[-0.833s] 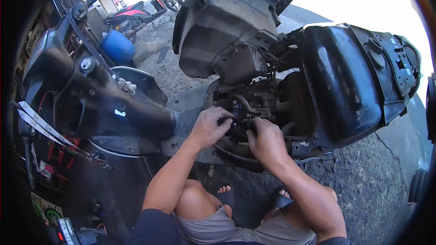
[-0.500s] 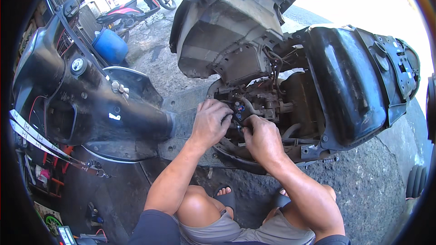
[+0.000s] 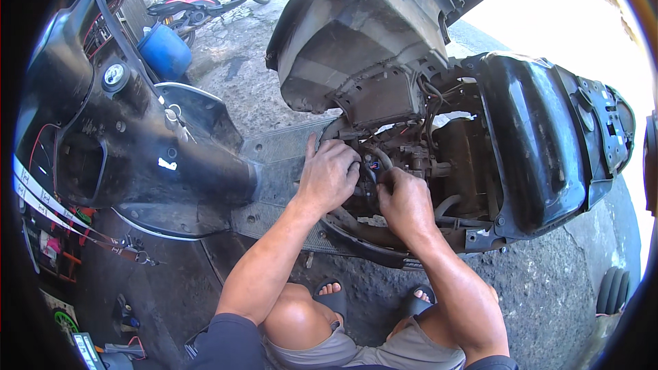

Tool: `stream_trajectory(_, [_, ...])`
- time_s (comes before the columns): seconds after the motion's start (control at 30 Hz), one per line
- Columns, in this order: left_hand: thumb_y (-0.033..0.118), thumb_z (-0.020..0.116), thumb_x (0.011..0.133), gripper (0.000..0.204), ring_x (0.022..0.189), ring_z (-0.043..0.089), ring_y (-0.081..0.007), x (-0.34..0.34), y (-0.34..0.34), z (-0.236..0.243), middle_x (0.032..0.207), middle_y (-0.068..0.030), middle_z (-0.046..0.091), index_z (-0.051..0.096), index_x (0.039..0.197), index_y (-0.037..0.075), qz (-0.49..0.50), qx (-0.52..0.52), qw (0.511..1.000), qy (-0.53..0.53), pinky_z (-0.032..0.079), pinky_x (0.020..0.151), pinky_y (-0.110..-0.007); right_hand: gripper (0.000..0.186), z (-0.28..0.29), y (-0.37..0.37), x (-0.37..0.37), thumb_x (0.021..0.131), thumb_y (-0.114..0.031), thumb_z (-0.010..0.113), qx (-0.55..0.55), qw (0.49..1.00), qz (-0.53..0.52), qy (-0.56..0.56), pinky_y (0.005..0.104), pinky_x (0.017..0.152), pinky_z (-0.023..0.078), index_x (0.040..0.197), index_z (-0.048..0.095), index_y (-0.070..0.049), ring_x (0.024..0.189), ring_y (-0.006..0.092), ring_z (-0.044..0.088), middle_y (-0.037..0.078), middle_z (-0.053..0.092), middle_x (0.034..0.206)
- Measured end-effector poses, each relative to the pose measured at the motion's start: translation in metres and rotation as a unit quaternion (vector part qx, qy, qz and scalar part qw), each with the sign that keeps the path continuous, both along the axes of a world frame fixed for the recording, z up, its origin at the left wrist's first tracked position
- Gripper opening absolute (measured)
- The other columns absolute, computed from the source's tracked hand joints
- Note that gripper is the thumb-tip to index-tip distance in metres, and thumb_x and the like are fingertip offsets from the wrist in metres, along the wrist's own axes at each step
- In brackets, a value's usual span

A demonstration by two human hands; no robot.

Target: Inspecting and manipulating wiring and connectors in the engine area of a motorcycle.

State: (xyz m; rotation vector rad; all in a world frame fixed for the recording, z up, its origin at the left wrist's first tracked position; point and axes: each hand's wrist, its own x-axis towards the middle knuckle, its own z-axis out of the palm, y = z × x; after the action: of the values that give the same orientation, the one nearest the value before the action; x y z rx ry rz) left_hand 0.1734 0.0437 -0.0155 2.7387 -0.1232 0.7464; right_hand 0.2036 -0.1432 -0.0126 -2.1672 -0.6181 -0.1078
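A black scooter lies side-on before me, its engine bay [image 3: 428, 164] uncovered. My left hand [image 3: 330, 175] is over the bay's front edge, fingers curled down and one finger sticking out toward the footboard [image 3: 277, 199]. What its fingertips hold is hidden. Just to the right, my right hand [image 3: 409, 207] is closed, thumb and forefinger pinched at a black cable [image 3: 371, 188]; its far end is out of sight. Between the hands shows a small blue connector [image 3: 374, 164]. A dark hose [image 3: 382, 157] curves just beyond the right hand's fingers.
The grey underseat box [image 3: 363, 41] stands tipped up beyond the bay. A black fuel tank [image 3: 531, 137] is at the right. Keys [image 3: 175, 116] hang at the front panel. A blue drum [image 3: 164, 53] and a red scooter [image 3: 209, 3] stand farther off.
My view has shifted, so the scooter's rear sits slightly farther right and lower. My hands have drawn a little apart, and one left finger has lifted outward.
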Motion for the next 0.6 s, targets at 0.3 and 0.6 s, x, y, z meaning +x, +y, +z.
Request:
stream_trajectory(0.3, [0.017,0.069,0.082,0.014,0.108,0.066,-0.0336,0.034,0.012,0.011,0.097,-0.0125,0.072,0.072,0.086,0.004,-0.073,-0.059,0.991,0.092,0.035,0.115,-0.058,0.012,-0.001,-0.003,-0.003,0.092,-0.004,0.065,0.112,0.99,-0.033,0.075,0.0517,0.079,0.055,0.102,0.064,0.002,0.089,0.0465,0.072,0.026,0.073,0.089])
stream_trajectory(0.6, [0.025,0.07,0.075,0.026,0.091,0.073,-0.0393,0.061,0.006,0.033,0.087,-0.0207,0.075,0.078,0.083,0.002,-0.012,-0.078,0.975,0.205,0.055,0.087,-0.046,0.014,-0.002,-0.006,0.007,0.095,-0.003,0.06,0.11,0.987,-0.042,0.114,0.0433,0.077,0.055,0.104,0.07,0.0,0.086,0.0395,0.074,0.025,0.073,0.088])
